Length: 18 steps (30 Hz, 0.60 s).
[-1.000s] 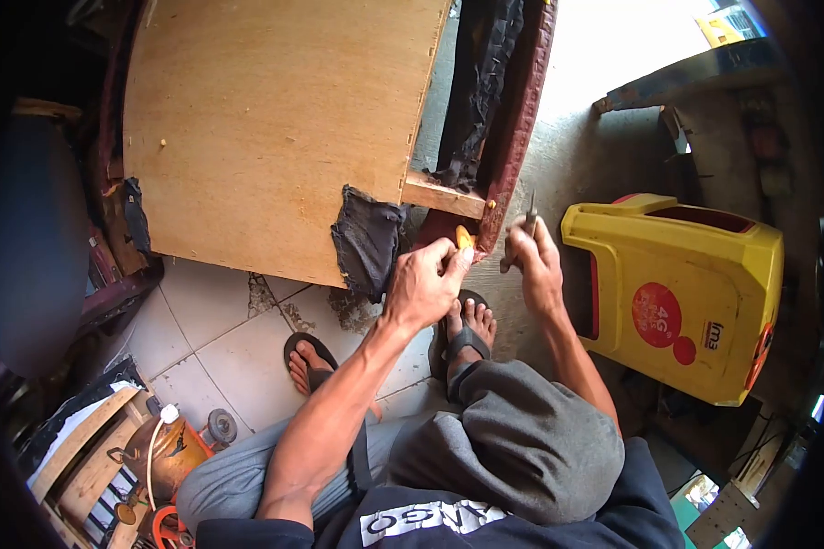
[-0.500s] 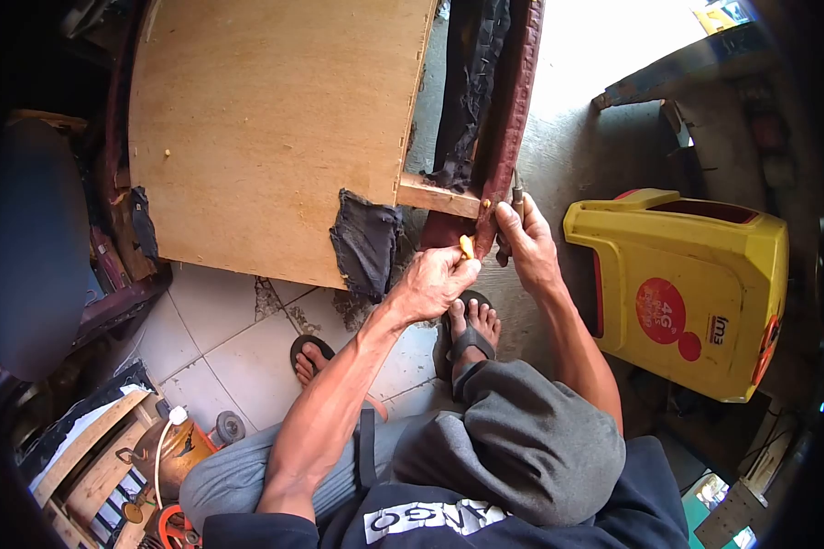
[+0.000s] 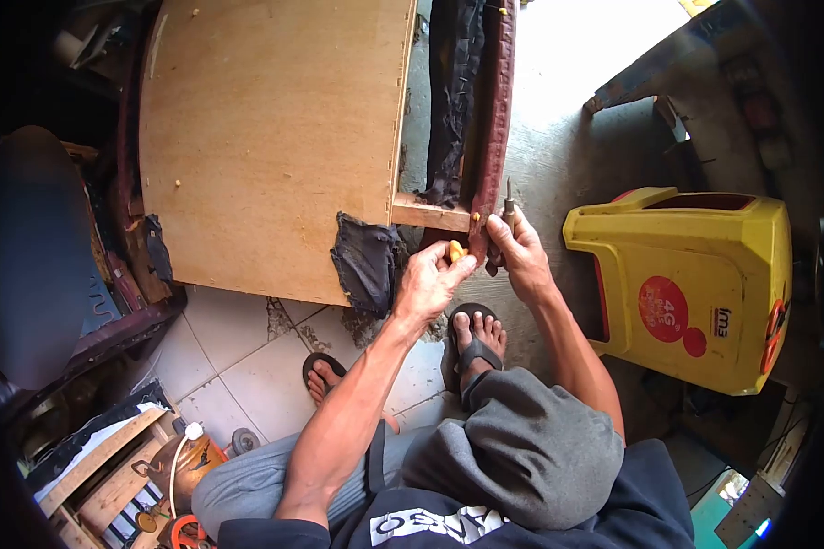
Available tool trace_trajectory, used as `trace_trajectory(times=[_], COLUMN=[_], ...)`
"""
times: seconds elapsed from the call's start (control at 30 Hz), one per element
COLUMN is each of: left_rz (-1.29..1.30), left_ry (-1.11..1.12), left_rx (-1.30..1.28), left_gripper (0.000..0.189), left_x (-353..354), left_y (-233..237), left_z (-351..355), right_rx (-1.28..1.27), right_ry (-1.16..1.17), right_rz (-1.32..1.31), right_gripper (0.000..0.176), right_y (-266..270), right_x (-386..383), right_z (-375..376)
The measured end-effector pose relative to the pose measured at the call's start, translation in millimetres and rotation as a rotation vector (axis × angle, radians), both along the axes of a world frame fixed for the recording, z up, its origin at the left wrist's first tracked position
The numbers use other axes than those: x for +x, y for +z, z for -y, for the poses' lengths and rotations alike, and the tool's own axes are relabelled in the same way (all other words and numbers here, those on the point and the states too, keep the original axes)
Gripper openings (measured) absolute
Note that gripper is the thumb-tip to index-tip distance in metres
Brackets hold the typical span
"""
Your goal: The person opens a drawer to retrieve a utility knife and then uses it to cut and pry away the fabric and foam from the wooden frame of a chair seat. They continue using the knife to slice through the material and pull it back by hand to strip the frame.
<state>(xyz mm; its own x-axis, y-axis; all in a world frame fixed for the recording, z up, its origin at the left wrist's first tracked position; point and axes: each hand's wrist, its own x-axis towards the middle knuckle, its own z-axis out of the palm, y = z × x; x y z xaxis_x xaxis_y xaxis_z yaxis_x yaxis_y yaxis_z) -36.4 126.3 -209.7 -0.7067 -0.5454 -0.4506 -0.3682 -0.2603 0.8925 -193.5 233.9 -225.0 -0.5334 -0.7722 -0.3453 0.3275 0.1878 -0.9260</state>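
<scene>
My left hand point(image 3: 430, 282) is closed, pinching a small yellow piece point(image 3: 458, 251), soft-looking like foam, at the lower corner of an upholstered furniture frame. My right hand point(image 3: 519, 258) is closed around a thin screwdriver point(image 3: 509, 203), whose metal shaft points up and away from me. Its thumb rests against the maroon covered rail point(image 3: 493, 137), which has a line of staple marks along it. A wooden crosspiece point(image 3: 428, 212) meets this rail just above my hands. Black fabric point(image 3: 449, 110) runs beside the rail, and a torn black flap point(image 3: 366, 261) hangs from the plywood panel point(image 3: 270, 137).
A yellow plastic casing point(image 3: 696, 284) with a red circle lies to the right. At the lower left stand wooden slats point(image 3: 101, 462) and a rusty orange canister point(image 3: 188, 467). A dark rounded cushion-like shape point(image 3: 41, 256) is at far left. White tiles point(image 3: 256, 384) cover the floor near my sandalled feet.
The view has shifted slightly, so the frame's rail and my hands sit a little further left. The screwdriver's shaft shows more fully now. Both hands keep their holds.
</scene>
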Motion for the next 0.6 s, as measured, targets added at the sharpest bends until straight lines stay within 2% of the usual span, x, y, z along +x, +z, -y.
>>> trace_trajectory(times=[0.07, 0.27, 0.37, 0.4, 0.47, 0.53, 0.6], left_rz=[-0.003, -0.002, -0.055, -0.178, -0.212, 0.033, 0.052], left_ry=[-0.030, 0.081, 0.192, 0.210, 0.232, 0.188, 0.177], left_rx=[0.002, -0.197, -0.475, -0.782, -0.905, -0.302, -0.350], left_gripper=[0.021, 0.016, 0.011, 0.010, 0.014, 0.018, 0.021], left_x=[1.5, 0.4, -0.3, -2.5, -2.8, -2.7, -9.5], left_y=[-0.5, 2.5, 0.6, -6.3, -18.0, 11.4, 7.8], left_z=[-1.9, -24.0, -40.5, -41.1, -42.0, -34.9, -33.3], right_rx=[0.019, -0.016, -0.043, -0.046, -0.024, 0.000, 0.013], right_ry=[0.019, 0.022, 0.004, -0.005, 0.011, 0.018, 0.038], right_rz=[-0.039, -0.054, -0.078, -0.105, -0.076, -0.031, -0.022], right_gripper=[0.031, 0.026, 0.026, 0.026, 0.025, 0.025, 0.033], right_y=[-0.6, -0.8, -7.3, -6.8, -2.0, -3.0, -6.6], right_x=[0.6, 1.3, 1.8, 2.0, -0.6, 0.7, -3.1], right_z=[-0.5, 1.0, 0.5, 1.5, 1.5, -1.7, -1.2])
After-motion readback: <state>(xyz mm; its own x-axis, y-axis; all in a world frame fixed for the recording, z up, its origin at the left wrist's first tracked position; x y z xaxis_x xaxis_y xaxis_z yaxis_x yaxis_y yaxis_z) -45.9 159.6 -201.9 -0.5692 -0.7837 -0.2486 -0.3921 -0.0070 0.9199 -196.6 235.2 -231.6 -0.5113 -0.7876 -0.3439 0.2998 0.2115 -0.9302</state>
